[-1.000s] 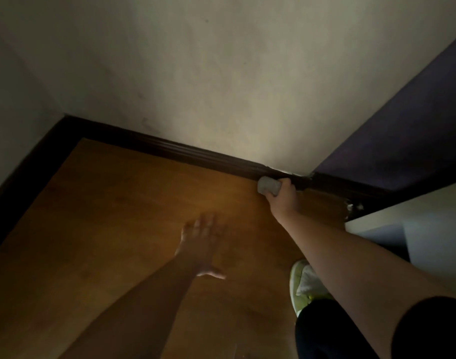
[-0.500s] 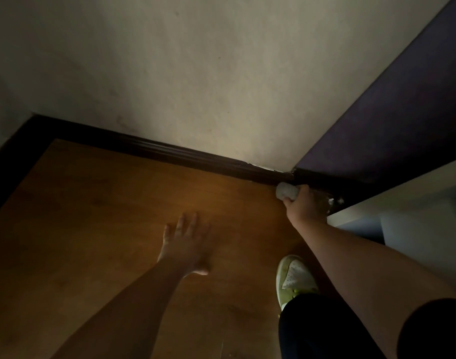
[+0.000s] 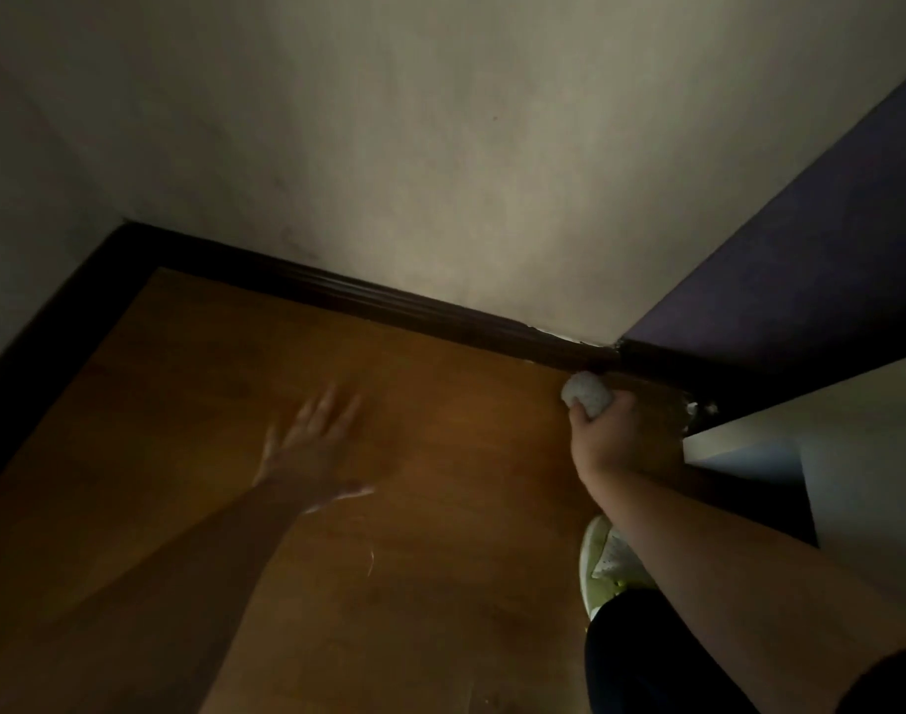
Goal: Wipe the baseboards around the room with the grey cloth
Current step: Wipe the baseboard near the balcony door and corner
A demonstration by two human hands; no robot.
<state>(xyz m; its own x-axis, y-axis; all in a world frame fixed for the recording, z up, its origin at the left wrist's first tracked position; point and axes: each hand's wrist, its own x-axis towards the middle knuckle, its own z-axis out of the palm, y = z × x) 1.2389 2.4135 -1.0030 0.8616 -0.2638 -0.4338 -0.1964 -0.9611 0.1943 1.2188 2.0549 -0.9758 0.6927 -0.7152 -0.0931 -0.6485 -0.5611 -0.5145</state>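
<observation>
Head cam: right hand grips the balled grey cloth, pressing it against the dark baseboard near the corner. Left hand is spread flat over the wood floor.

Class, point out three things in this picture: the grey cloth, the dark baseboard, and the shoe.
grey cloth [image 3: 585, 393]: head view, on the bunched part above the fingers.
dark baseboard [image 3: 389, 301]: head view, mid-length of its moulded face.
shoe [image 3: 608, 559]: head view, on its white upper.
</observation>
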